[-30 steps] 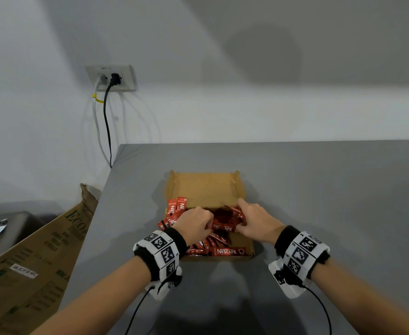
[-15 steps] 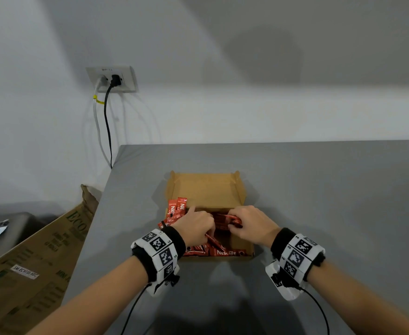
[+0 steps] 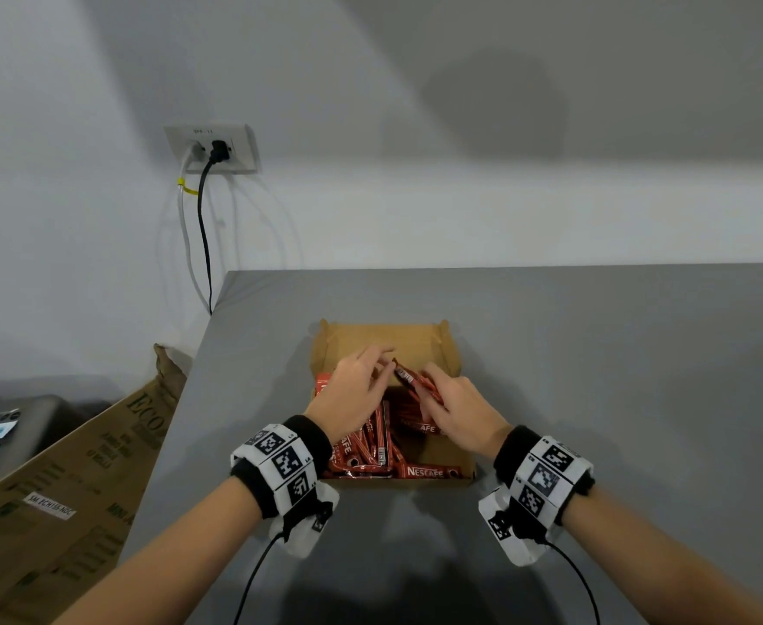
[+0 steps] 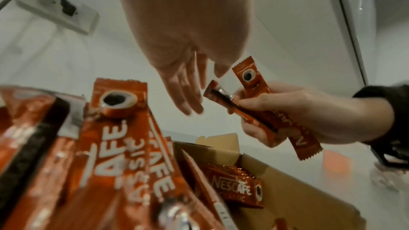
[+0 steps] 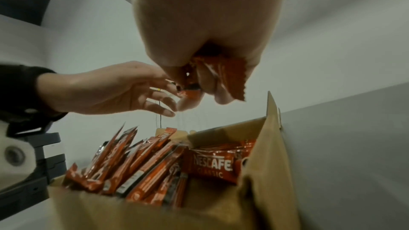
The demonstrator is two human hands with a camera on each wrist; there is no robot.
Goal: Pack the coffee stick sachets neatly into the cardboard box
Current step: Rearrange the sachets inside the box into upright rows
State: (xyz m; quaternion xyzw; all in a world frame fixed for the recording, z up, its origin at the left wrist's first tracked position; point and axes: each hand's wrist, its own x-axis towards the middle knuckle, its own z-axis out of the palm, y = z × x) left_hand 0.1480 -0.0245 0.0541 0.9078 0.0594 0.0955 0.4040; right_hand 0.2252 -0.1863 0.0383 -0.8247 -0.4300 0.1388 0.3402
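Observation:
An open cardboard box (image 3: 384,342) (image 5: 268,163) sits on the grey table (image 3: 596,354), holding several red Nescafe stick sachets (image 3: 372,444) (image 4: 124,155) (image 5: 141,163), some leaning on end, some flat. My right hand (image 3: 456,408) (image 4: 287,111) is raised over the box and grips two sachets (image 3: 411,378) (image 4: 254,97) (image 5: 223,74). My left hand (image 3: 357,390) (image 4: 186,83) (image 5: 124,88) hovers just left of them with fingers straight and spread, its tips near the sachet ends, holding nothing.
A large flattened brown carton (image 3: 63,480) leans at the table's left edge. A wall socket (image 3: 212,148) with a black cable (image 3: 203,227) is on the wall behind. Bare table lies right of and behind the box.
Both hands rose out of the box. The right hand lifted two sachets up; the left hand let go of the pile and opened beside them.

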